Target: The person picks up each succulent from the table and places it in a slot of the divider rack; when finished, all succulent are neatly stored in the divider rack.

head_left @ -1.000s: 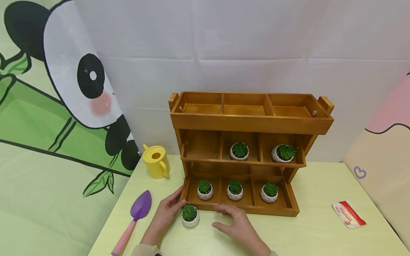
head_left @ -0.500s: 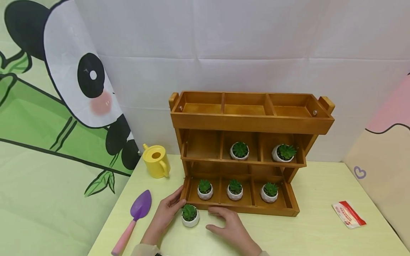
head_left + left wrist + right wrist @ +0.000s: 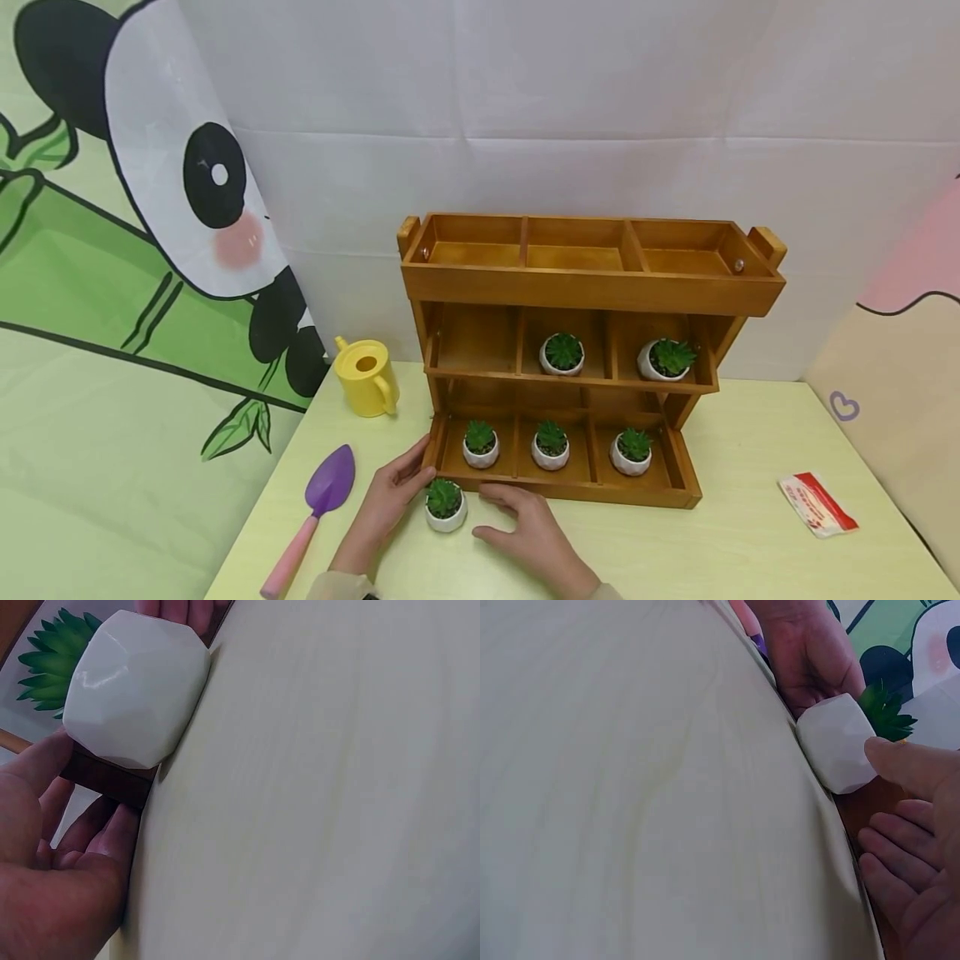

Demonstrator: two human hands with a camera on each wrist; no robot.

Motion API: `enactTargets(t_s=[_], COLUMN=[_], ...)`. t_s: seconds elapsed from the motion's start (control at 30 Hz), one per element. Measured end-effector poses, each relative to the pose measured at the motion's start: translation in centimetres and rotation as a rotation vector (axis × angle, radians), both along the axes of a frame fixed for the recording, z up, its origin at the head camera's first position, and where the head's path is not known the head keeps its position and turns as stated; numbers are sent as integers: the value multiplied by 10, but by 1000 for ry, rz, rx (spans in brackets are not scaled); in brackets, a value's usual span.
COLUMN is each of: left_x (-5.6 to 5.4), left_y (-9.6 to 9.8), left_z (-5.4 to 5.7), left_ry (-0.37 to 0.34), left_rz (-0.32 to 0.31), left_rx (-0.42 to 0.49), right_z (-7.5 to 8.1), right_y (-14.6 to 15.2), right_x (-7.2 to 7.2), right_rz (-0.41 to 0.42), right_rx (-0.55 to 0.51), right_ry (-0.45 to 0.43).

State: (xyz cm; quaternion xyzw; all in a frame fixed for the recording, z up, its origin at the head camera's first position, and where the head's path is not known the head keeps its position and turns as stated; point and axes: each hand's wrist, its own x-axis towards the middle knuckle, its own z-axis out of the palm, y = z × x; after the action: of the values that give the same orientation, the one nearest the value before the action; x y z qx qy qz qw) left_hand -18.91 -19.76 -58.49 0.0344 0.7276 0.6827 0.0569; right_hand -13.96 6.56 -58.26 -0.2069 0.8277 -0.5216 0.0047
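Observation:
A small potted succulent (image 3: 446, 508) in a white faceted pot stands upright on the table, before the front left corner of a wooden three-tier shelf (image 3: 592, 287). My left hand (image 3: 386, 500) grips that corner; in the left wrist view the wood lies between its thumb and bent fingers (image 3: 112, 836), the thumb tip close to the pot. Right of the pot, my right hand (image 3: 528, 533) holds nothing, thumb apart from the fingers. Its fingertips are by the shelf's front edge. In the right wrist view its thumb (image 3: 907, 761) overlaps the pot (image 3: 836, 742); contact cannot be told.
Several potted succulents (image 3: 551, 446) sit in the shelf's lower two tiers. Left on the table are a yellow watering can (image 3: 367, 383) and a purple trowel (image 3: 330, 483) with a pink handle. A red-and-white packet (image 3: 816, 504) lies at the right.
My right hand has slid left along the shelf's front, closer to the potted succulent on the table. My left hand, the pot and the shelf have stayed in place.

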Motion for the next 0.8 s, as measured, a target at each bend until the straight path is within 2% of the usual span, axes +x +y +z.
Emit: enactTargets(t_s=[0.5,0.8], left_x=[1,3], left_y=[3,6], left_z=[-3,-5], left_ry=[23,47], left_rz=[26,39], left_rx=[15,-25], right_z=[3,5], right_y=[-14,-23], right_x=[-2,-4], right_rz=[6,9], right_rx=[60,84], right_ry=[41,30])
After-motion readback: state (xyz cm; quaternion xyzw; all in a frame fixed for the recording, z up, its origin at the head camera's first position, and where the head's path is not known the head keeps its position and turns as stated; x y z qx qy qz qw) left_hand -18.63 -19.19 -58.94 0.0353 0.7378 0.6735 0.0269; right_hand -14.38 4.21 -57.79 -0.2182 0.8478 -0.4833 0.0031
